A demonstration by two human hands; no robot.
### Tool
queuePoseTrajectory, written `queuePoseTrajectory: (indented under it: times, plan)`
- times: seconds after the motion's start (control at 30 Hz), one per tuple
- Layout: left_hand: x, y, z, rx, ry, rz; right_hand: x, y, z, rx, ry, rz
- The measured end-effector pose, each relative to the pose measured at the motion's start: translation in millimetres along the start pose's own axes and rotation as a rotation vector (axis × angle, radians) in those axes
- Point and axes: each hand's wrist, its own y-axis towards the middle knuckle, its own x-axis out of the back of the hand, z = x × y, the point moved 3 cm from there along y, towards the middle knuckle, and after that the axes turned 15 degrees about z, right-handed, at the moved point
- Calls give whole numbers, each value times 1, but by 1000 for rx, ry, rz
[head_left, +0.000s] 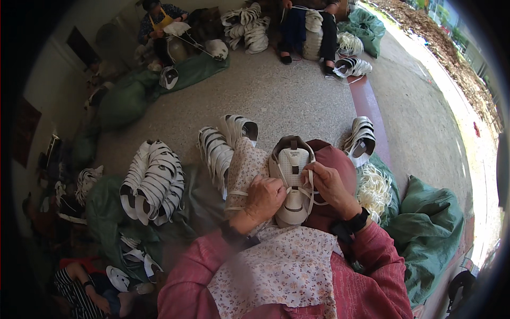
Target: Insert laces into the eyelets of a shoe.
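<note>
Pinching lace [311, 193] beside perforated shoe tongue [289, 161]

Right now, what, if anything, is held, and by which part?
Left hand: a lace, gripped beside the shoe. Right hand: at the shoe's edge, hold unclear.

Open gap ahead between shoe-upper stacks [363, 134]

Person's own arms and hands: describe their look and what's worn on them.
Both arms wear long rosy-red sleeves with a faint textured pattern. A dark band circles each wrist. The left hand and right hand are gloveless.
</note>
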Motion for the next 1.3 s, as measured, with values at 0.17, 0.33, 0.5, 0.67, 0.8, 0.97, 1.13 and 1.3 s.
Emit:
queuePoseTrajectory:
  times: [0.17, 0.33, 0.5, 0.67, 0.8, 0.97, 1.13, 1.3]
  plan:
    - [5, -3, 2, 14, -84, 108, 0, 0, -1, 0, -112, 22]
    - [30, 3, 9, -120, 100, 48, -1, 4, 17, 78, -368, 38]
    - [49, 19, 19, -296, 39, 126, -17, 12, 58, 238, -766, 112]
    - [48, 34, 22, -258, -61, 485, -25, 21, 41, 103, -554, 189]
    - [46, 38, 29, -249, -178, 540, -22, 24, 39, 89, -495, 228]
    - [36, 31, 32, -365, -222, 311, -20, 26, 49, 90, -489, 283]
    - [39, 32, 30, -398, -194, 396, -14, 27, 33, 32, -338, 320]
    - [43, 27, 26, -377, -146, 434, -18, 26, 23, -61, -231, 322]
